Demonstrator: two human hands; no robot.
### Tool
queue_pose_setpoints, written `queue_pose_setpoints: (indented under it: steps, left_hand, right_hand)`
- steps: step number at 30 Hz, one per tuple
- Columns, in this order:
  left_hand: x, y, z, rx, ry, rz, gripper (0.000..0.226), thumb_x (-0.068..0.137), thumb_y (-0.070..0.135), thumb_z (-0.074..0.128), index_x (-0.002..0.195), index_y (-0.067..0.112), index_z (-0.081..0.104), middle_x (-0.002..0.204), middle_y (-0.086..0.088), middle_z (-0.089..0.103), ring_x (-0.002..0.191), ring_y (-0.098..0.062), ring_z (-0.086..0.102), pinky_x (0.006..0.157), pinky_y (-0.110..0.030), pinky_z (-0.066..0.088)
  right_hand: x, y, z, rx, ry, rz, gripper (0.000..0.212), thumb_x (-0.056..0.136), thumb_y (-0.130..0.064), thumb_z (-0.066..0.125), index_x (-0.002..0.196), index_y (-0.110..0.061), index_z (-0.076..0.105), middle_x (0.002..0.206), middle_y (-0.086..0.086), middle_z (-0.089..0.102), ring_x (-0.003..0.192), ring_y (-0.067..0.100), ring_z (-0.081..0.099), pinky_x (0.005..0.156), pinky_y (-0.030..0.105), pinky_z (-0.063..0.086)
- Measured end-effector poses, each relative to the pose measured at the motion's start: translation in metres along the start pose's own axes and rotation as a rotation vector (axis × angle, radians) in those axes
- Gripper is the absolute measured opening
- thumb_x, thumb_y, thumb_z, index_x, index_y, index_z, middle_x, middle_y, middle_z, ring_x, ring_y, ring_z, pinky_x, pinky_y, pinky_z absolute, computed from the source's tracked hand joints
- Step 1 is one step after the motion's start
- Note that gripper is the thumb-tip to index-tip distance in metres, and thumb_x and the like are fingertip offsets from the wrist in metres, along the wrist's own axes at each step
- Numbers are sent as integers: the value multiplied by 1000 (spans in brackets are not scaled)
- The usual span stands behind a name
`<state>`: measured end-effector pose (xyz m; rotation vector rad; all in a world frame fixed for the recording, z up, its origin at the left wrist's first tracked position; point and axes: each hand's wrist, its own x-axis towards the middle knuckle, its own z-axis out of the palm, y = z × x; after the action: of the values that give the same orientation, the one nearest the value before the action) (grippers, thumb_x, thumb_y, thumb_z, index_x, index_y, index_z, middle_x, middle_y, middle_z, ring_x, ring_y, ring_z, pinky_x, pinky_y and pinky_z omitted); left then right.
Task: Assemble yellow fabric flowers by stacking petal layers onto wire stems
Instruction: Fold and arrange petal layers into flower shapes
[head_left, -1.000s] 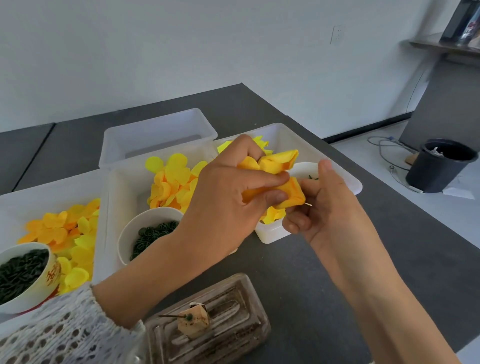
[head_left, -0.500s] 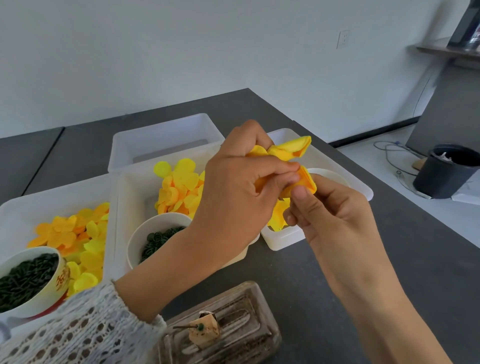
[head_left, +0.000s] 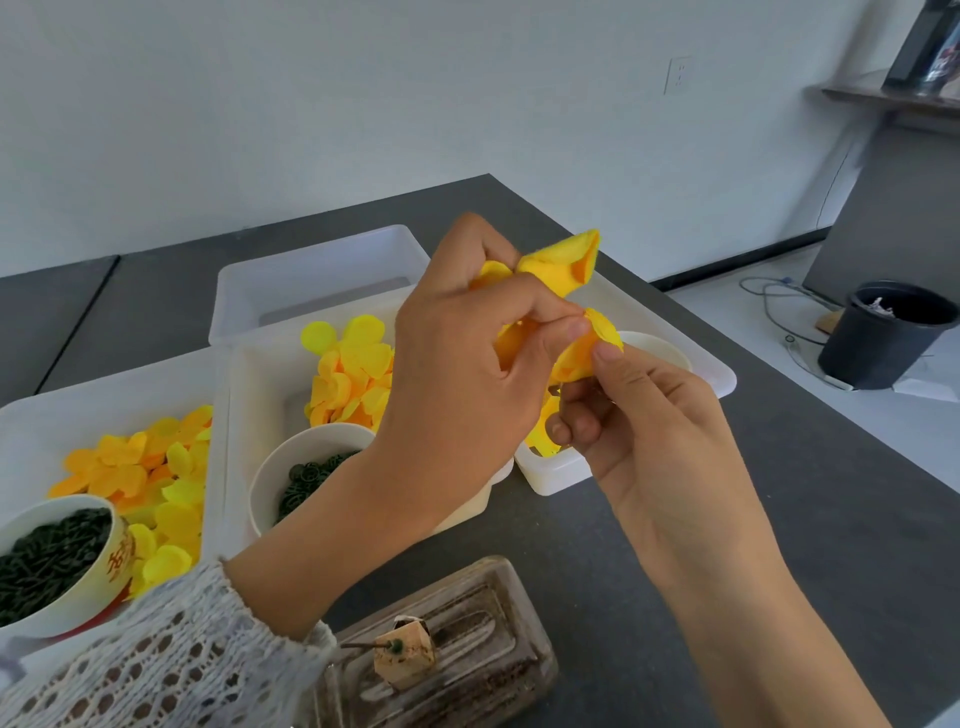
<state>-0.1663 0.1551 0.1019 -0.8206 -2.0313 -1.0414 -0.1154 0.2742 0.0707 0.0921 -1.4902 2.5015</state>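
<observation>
left hand (head_left: 467, 374), back to the camera, fingers curled around a yellow fabric flower (head_left: 563, 291) held above the white trays (head_left: 722, 374) near the tabletop's right edge; right hand (head_left: 639, 415), palm up, pinches its lower petal. no wire stem can be seen. step judged: seating petal layers. next move likely calls for pressing layers together along the stem.

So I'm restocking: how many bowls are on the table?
3: a red-patterned bowl at far left, a white bowl in the middle tray, another white bowl behind the hands. More may be hidden.
</observation>
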Motion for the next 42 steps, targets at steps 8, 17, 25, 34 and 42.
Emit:
queue_pose_setpoints:
  steps: [8, 17, 25, 34, 42]
  left_hand:
    - [-5, -1, -1, -256, -121, -308, 4, 86, 31, 69, 82, 31, 70, 90, 8, 58, 85, -3, 58, 69, -10, 42]
    - [-11, 2, 2, -227, -153, -413, 1, 85, 35, 72, 84, 34, 72, 91, 9, 59, 87, -3, 57, 69, -10, 43]
    - [-15, 3, 4, -125, -218, -357, 12, 86, 28, 72, 95, 36, 76, 99, 8, 56, 96, -5, 55, 68, -15, 43]
    - [-19, 1, 3, -46, -271, -295, 28, 92, 16, 65, 105, 40, 71, 102, 12, 57, 98, -1, 53, 71, -7, 41]
    - [-21, 3, 7, 74, -265, -244, 28, 88, 6, 67, 96, 31, 74, 96, 7, 56, 88, -1, 48, 70, -9, 38]
  right_hand:
    - [0, -2, -7, -19, -15, 57, 29, 93, -24, 51, 76, -3, 63, 67, 13, 50, 53, 18, 42, 56, 30, 46]
    - [-5, -2, -6, -638, 128, -369, 8, 97, -27, 48, 92, -21, 52, 85, 1, 59, 74, 25, 59, 63, 36, 52]
    - [1, -5, -11, -849, 95, -231, 25, 90, -38, 53, 89, -17, 68, 90, -10, 60, 86, 10, 58, 70, 17, 46]
    - [2, -3, -20, -891, 178, -112, 17, 82, -30, 66, 95, -21, 70, 93, -9, 67, 91, 8, 61, 79, 24, 51]
    - [3, 1, -31, -983, 216, -98, 10, 86, -25, 67, 92, -19, 72, 88, -5, 60, 73, 5, 51, 61, 5, 37]
